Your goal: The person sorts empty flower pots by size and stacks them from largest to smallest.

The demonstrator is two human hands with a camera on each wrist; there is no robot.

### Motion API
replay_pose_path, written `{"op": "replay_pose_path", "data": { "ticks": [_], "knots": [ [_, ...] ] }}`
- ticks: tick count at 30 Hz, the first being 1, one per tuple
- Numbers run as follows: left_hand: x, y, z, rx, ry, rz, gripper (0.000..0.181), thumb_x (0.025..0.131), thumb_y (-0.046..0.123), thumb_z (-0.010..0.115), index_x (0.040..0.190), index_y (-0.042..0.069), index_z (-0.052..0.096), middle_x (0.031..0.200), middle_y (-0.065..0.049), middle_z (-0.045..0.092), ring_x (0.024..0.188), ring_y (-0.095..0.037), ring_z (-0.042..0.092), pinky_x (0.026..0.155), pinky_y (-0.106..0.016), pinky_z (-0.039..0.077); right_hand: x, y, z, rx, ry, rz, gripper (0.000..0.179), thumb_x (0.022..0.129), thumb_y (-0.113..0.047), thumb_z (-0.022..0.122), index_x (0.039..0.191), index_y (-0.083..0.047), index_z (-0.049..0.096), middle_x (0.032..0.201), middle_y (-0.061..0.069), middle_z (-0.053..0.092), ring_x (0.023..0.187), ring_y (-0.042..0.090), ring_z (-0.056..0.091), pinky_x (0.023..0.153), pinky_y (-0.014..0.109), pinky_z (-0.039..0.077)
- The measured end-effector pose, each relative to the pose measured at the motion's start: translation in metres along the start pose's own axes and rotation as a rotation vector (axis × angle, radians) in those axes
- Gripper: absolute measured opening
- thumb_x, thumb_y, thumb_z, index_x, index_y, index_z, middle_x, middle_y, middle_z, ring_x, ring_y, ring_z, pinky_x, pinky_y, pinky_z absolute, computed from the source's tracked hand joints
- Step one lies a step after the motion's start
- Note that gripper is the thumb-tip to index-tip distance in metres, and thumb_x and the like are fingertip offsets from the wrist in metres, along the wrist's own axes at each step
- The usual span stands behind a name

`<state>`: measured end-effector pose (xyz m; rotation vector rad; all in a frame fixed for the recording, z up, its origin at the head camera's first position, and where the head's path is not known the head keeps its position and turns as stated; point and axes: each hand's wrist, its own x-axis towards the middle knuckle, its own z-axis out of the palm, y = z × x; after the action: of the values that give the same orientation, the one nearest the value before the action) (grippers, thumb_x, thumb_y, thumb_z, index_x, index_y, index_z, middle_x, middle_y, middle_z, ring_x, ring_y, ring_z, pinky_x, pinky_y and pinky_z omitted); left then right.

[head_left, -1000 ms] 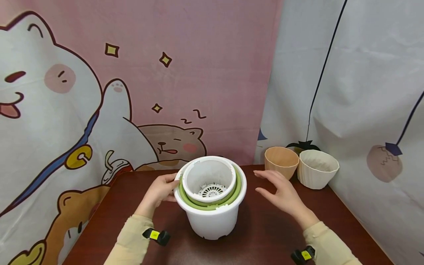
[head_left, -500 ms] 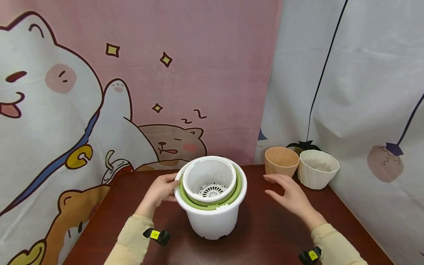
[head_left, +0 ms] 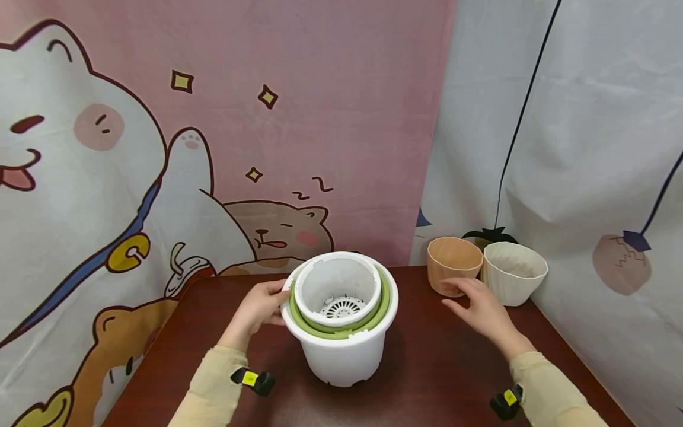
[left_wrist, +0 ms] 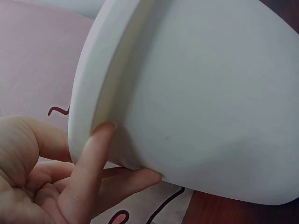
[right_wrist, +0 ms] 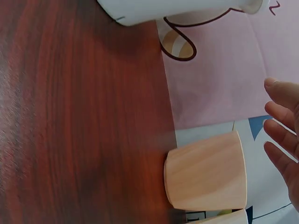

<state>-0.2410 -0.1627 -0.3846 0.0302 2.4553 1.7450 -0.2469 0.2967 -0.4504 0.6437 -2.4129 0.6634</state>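
A large white plastic flowerpot (head_left: 341,359) stands upright on the table. Nested inside it are a green pot (head_left: 383,302) and a smaller white pot (head_left: 337,279) with a slotted bottom. My left hand (head_left: 261,308) pinches the large pot's rim on its left side; in the left wrist view its thumb and fingers (left_wrist: 96,161) hold beneath the lip. Fingers apart and holding nothing, my right hand (head_left: 482,311) hovers in front of a peach-orange faceted pot (head_left: 450,261) and a cream ribbed pot (head_left: 509,284). It covers part of both in the head view.
The dark red-brown table (head_left: 427,367) bears all the pots. A cartoon-printed cloth (head_left: 363,148) hangs behind it, and a pale cloth (head_left: 576,196) on the right side. The orange and cream pots stand side by side at the back right corner.
My right hand has moved to the right, away from the nested pots and over to the orange and cream pots. My left hand has kept its hold on the rim.
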Motion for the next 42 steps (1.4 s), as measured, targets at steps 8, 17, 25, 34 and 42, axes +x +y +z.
{"op": "replay_pose_path", "data": {
  "ticks": [8,17,25,34,42],
  "knots": [
    [0.0,-0.002,0.0,-0.003,0.006,-0.013,0.042,0.099,0.01,0.058,0.139,-0.001,0.054,0.098,-0.016,0.068,0.07,-0.023,0.068,0.057,-0.038,0.061,0.013,0.013,-0.004,0.012,-0.042,0.044,0.041,0.079,-0.002,0.082,0.117,0.0,0.067,0.11,0.013,0.068,0.096,0.031,0.063,0.079,0.052,0.054],
    [0.001,-0.001,0.001,-0.003,0.004,-0.009,0.042,0.1,0.011,0.058,0.14,-0.001,0.054,0.099,-0.015,0.068,0.07,-0.022,0.068,0.058,-0.038,0.061,0.025,0.03,-0.006,-0.01,-0.048,0.042,0.04,0.078,0.0,0.082,0.114,0.003,0.065,0.104,0.016,0.069,0.091,0.033,0.063,0.076,0.053,0.055],
    [0.001,-0.001,0.001,0.002,0.009,-0.01,0.042,0.1,0.011,0.058,0.14,-0.001,0.055,0.099,-0.014,0.068,0.07,-0.022,0.068,0.057,-0.038,0.061,0.035,0.042,-0.007,-0.048,-0.072,0.045,0.041,0.08,-0.003,0.081,0.117,0.003,0.065,0.109,0.018,0.068,0.096,0.036,0.062,0.083,0.056,0.053],
    [0.003,-0.003,0.002,-0.001,0.014,-0.008,0.041,0.099,0.01,0.059,0.139,-0.002,0.055,0.098,-0.014,0.068,0.072,-0.024,0.069,0.058,-0.039,0.061,0.044,0.045,-0.01,-0.079,-0.135,0.095,0.042,0.084,-0.011,0.079,0.121,0.001,0.065,0.118,0.019,0.065,0.106,0.04,0.058,0.091,0.058,0.048],
    [0.002,-0.003,0.002,-0.003,0.018,-0.01,0.042,0.099,0.01,0.058,0.139,-0.002,0.054,0.097,-0.014,0.068,0.072,-0.024,0.069,0.058,-0.039,0.061,0.047,0.052,-0.004,-0.137,-0.131,0.068,0.05,0.08,-0.012,0.082,0.125,-0.001,0.063,0.118,0.022,0.065,0.11,0.042,0.056,0.093,0.06,0.046]
  ]
}}
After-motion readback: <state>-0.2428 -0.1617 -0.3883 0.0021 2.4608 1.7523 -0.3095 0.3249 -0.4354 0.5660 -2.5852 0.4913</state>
